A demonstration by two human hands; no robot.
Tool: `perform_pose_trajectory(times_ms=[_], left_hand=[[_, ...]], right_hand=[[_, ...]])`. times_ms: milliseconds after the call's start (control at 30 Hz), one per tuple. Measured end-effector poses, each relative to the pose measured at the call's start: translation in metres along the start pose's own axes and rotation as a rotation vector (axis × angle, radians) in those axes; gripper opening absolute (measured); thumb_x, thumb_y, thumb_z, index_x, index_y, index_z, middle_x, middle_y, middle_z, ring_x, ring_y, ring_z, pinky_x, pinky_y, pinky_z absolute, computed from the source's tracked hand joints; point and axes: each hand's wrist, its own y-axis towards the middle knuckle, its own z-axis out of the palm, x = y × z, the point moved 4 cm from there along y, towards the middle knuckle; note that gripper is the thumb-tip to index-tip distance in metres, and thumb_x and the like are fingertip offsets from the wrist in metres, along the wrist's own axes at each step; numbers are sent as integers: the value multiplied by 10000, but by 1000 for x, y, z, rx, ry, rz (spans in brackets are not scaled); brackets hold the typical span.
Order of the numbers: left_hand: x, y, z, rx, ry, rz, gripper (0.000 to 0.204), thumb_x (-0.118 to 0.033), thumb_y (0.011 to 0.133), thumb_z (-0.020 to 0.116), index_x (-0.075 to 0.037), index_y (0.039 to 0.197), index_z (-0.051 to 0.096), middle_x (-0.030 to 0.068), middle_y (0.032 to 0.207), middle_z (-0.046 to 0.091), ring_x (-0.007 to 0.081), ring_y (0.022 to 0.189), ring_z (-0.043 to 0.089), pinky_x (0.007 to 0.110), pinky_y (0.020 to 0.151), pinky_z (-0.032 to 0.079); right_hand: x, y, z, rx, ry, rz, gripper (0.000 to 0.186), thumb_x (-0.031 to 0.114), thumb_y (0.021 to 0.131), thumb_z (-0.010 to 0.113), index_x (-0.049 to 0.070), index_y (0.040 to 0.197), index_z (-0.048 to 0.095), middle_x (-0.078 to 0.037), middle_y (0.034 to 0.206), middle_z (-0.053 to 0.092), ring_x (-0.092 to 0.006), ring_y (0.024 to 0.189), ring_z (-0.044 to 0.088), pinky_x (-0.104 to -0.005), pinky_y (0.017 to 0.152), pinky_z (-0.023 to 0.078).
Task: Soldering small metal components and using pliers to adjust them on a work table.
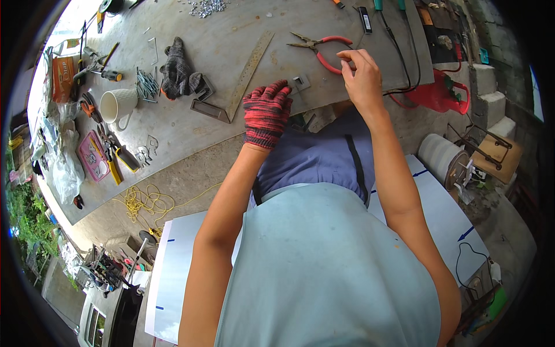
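My left hand point(266, 114), in a red and black knit glove, is at the table's near edge with its fingers curled closed. What lies under those fingers is hidden. Just right of it is a small metal plate with a square hole point(300, 83). My bare right hand point(363, 78) hovers by the red handles of a pair of pliers point(319, 45), not gripping them. Its fingers are loosely bent, thumb slightly apart, and nothing shows between them. Left of the gloved hand lie a metal ruler point(251, 72), a U-shaped metal channel point(210, 110) and a second, dark grey glove point(176, 70).
The metal worktable point(191, 136) also bears a white mug point(118, 106), a pile of nails point(147, 85), a pink tray point(93, 154) and several hand tools. Dark cables point(399, 46) cross its right end. Below are a yellow cord point(144, 202) and a red container point(439, 92).
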Motion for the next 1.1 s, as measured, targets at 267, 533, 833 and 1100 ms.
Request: perform_pose_trajectory(times_ms=[267,533,833,1100], left_hand=[[-2,-5,-8,-28,-28,-60,311,-192,822,763,-186,1130,724,12,1256,704,322,1045,644,471,941,480],[3,-11,-29,-70,-247,-375,394,-179,872,769,-147,1259,705,109,1273,685,326,1104,632,464,1003,483],[-20,-2,-32,-9,-1069,-697,636,-182,1007,676,-11,1550,394,137,1470,570,183,1198,601,368,1039,488],[-32,22,-33,-22,-1721,-522,464,-207,1069,577,-7,1473,465,149,1401,604,195,1131,613,357,975,526]], right_hand=[[12,7,2,146,-201,-188,482,102,819,803,121,1281,667,-54,1264,609,-277,1200,562,-445,1010,456],[-6,36,22,332,-340,-268,698,162,761,843,124,1400,565,-74,1346,546,-278,1255,520,-450,1074,402],[37,15,-7,226,108,31,500,140,780,772,44,1256,652,-127,1186,574,-268,930,643,-383,863,538],[113,-66,11,122,633,22,506,108,794,809,14,1261,637,-127,1170,592,-256,1069,627,-344,897,528]])
